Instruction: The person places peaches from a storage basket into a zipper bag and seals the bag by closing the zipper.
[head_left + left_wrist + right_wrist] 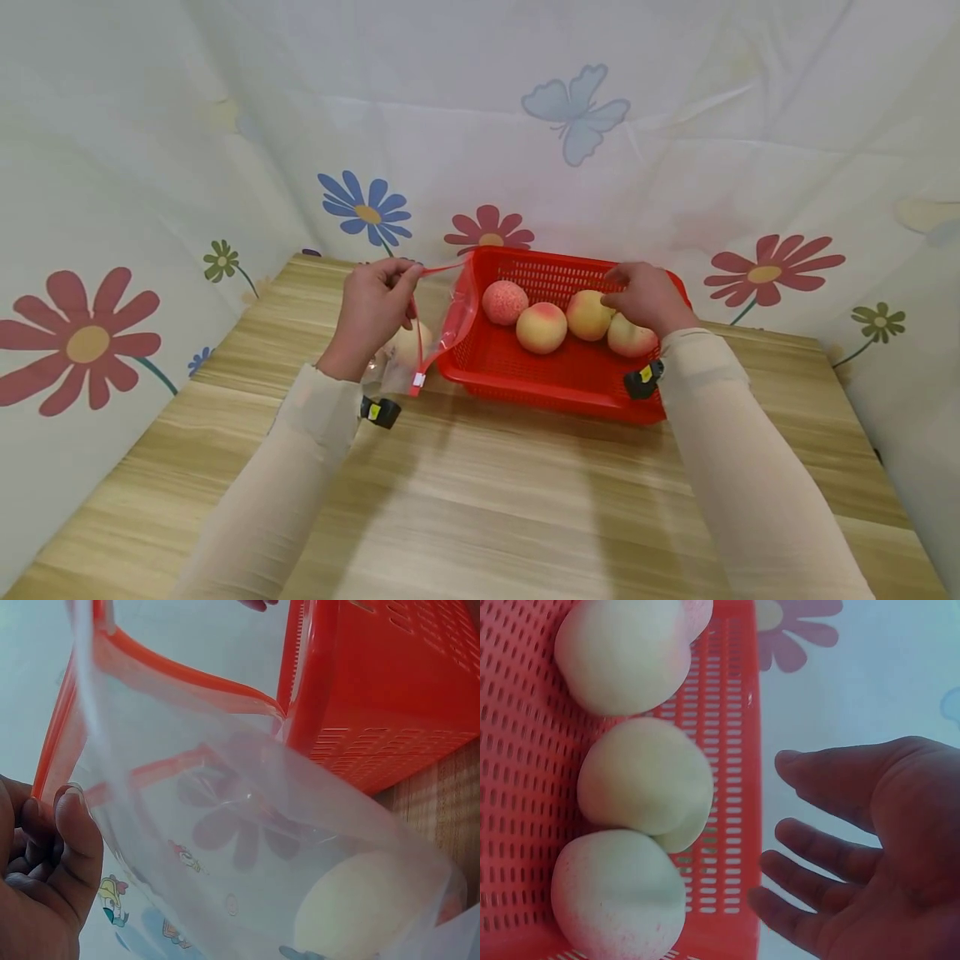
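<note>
My left hand pinches the red zip edge of a clear plastic zip bag between thumb and fingers. The bag's mouth gapes, and one side of it lies against the left rim of a red basket. Low inside the bag sits a pale peach, seen through the plastic. Over the basket's right back part is my right hand, its fingers spread and holding nothing in the right wrist view. Below it are a yellowish peach and another peach; a yellow-and-pink peach lies further left.
A pinker, speckled peach lies at the basket's back left. The basket stands on a wood-grain table. Close behind the table hangs a white curtain printed with flowers and a butterfly. A white slider sits on the bag's near corner.
</note>
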`<state>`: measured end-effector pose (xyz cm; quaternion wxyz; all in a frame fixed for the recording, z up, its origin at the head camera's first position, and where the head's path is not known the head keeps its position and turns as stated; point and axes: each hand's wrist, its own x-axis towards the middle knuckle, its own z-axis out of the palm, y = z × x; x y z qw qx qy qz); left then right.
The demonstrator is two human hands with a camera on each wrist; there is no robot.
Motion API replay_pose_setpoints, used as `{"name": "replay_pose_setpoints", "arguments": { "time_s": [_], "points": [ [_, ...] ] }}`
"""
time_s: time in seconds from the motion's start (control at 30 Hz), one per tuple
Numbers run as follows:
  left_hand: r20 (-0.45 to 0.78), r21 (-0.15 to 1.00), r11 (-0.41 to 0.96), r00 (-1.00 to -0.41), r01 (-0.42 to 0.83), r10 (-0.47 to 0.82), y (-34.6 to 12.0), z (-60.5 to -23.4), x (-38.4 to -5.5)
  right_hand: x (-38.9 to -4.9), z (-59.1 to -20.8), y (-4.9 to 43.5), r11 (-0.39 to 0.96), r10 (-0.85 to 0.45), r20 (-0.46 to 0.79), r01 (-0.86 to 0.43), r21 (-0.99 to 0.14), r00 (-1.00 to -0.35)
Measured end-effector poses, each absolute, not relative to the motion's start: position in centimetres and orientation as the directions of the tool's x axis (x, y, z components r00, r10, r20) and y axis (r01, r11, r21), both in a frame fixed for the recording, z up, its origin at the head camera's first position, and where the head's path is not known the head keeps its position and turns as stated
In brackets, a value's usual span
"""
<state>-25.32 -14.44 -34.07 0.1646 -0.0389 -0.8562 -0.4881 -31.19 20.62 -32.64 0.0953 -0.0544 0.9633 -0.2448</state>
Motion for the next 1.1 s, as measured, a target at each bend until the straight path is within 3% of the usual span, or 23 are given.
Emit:
{"name": "replay_pose_setpoints", "arguments": {
  "time_s": [1.1],
  "points": [
    [0.308,0.823,0.525,-0.947,0.217,-0.092,-14.5,-34.1,-25.1,-32.4,-34.6,22.8,0.913,-0.091,-0.388,0.079,-0.4,-0.917]
  ]
}}
